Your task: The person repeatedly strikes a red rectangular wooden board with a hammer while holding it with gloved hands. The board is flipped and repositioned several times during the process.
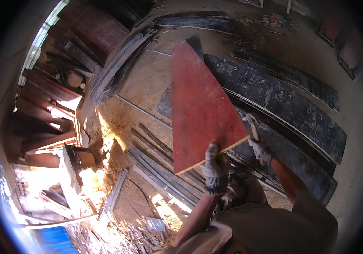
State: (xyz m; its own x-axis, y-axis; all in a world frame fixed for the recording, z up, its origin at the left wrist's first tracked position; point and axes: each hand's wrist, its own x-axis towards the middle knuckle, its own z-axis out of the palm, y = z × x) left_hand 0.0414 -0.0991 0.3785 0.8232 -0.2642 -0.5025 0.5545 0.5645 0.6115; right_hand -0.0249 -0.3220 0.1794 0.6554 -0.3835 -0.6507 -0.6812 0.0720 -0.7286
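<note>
1. The red panel (202, 114), a long triangle, was in the middle of the view, its narrow tip toward 12 o'clock and its pale cut edge toward 6 o'clock. Whether the tip rested on something, I could not tell.
2. The left hand (215, 165), in a knitted glove, was grasping this cut edge near 6 o'clock, with fingers laid on the red face. In my judgement, a panel so long wanted a firm hold, because its far end could easily dip or twist.
3. The right hand (261, 148), at 4 o'clock, was closed around the handle of a hammer (254, 129). The metal head was just beside the panel's near right corner; contact I could not confirm.
4. For good work, I think, the hammer should be kept controlled near the left fingers, and the face should be turned so that any nail would be well seen before a blow.
5. Dark boards (270, 84) lay from 1 to 4 o'clock, thin strips (158, 146) at 8 o'clock, and a metal rod (143, 111) at 9 o'clock. Careful footing among them seemed wise, and the panel needed free room to turn.
</note>
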